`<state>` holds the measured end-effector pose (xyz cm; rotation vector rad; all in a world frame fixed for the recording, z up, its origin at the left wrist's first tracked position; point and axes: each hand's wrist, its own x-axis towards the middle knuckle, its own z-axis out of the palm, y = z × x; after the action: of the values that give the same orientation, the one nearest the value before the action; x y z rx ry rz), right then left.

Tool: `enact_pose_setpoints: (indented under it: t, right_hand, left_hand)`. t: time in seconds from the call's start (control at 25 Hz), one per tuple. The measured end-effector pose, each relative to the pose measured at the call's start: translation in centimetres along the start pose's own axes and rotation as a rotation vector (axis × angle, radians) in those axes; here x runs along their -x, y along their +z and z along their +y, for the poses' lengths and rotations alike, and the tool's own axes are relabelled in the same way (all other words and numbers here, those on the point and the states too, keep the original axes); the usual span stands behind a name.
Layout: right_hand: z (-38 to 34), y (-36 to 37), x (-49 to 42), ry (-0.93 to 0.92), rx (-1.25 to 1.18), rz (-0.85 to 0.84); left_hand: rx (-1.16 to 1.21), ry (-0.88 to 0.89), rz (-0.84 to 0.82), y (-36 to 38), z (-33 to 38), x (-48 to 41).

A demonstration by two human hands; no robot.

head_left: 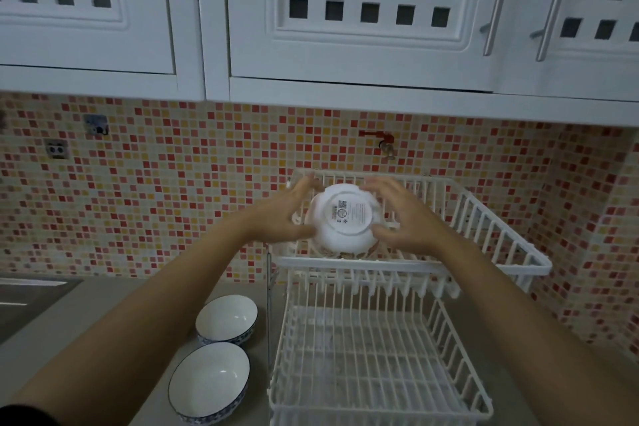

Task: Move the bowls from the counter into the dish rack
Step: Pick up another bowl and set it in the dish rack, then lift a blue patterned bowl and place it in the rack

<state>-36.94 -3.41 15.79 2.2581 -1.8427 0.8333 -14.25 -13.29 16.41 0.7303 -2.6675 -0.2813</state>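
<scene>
We note both hands raised at the upper tier of the white wire dish rack. The left hand and the right hand grip 1 white bowl between them, fingers spread along its opposite sides. The bowl is tilted so that its underside faces us; a printed label shows on the base ring. Its lower edge sits at the front rail of the upper tier, and motion blur leaves us unable to tell whether it rests on the wires.

Below the right hand, the lower tier of the rack holds no dishes that we can see. Below and to the left of the left hand, 2 further bowls stand upright on the grey desk, just beside the rack's left edge: the far bowl and the near bowl, close together, each white inside with a dark rim and a blue patterned outer wall.

Behind both hands runs a mosaic tile wall, with white cabinets above.
</scene>
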Motion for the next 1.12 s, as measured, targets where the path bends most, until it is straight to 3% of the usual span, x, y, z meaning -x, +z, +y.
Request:
enact_pose_setpoints:
  t: [0.2, 0.36, 0.52, 0.72, 0.84, 1.0, 1.12]
  right_hand:
    - [-10.1, 3.1, -0.2, 0.051, -0.304, 0.282]
    - [-17.0, 10.5, 0.6, 0.067, -0.451, 0.314]
    - [-19.9, 19.9, 2.3, 0.258, -0.408, 0.239]
    - [-17.4, 29.9, 4.7, 0.533, -0.315, 0.052]
    - [-15.7, 33.5, 5.5, 0.771, -0.421, -0.097]
    - [-13.8, 38.7, 6.3, 1.008, -0.558, -0.255]
    - [-12.5, 42.1, 6.5, 1.121, -0.649, -0.322]
  left_hand:
    - [0.067, -0.172, 0.344, -2.8, -0.9, 6.0]
    - [0.063, -0.335, 0.402, -2.1, -3.2, 12.7]
    - [0.110, -0.541, 0.289, 1.0, -6.4, 18.0]
    - [0.283, -0.667, 0.137, 8.2, -10.1, 22.1]
    - [0.300, -0.775, 0.012, 12.9, -12.8, 22.7]
    - [0.360, -1.068, -0.099, 19.1, -17.3, 22.6]
    - [0.527, -1.236, -0.074, 22.0, -19.1, 22.1]
